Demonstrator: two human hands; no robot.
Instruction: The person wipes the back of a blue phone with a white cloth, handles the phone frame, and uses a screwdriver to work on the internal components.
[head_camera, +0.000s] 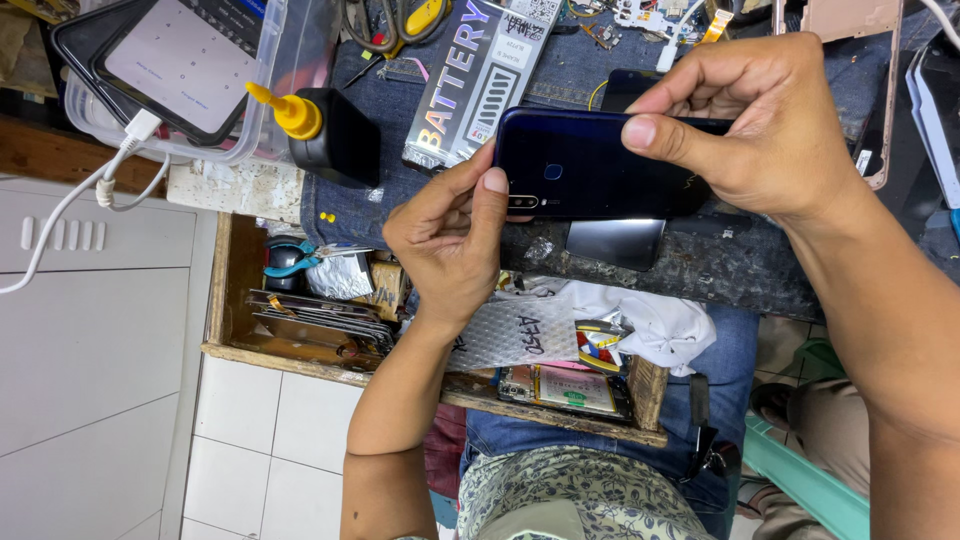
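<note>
At the centre of the frame I hold a dark blue phone (585, 165), back cover facing up, just above the tabletop (700, 270). My left hand (450, 235) is closed on its left end, thumb pressing beside the small camera window. My right hand (760, 125), upper right, is clamped on the top edge, thumb flat on the cover. To do this well, I judge that I should press evenly along the edges and keep the phone level, with both grips firm. A black bottle with a yellow nozzle (325, 130) stands at upper left, beside a flat battery box (475, 75). An open drawer of parts (320, 320) sits below the phone.
</note>
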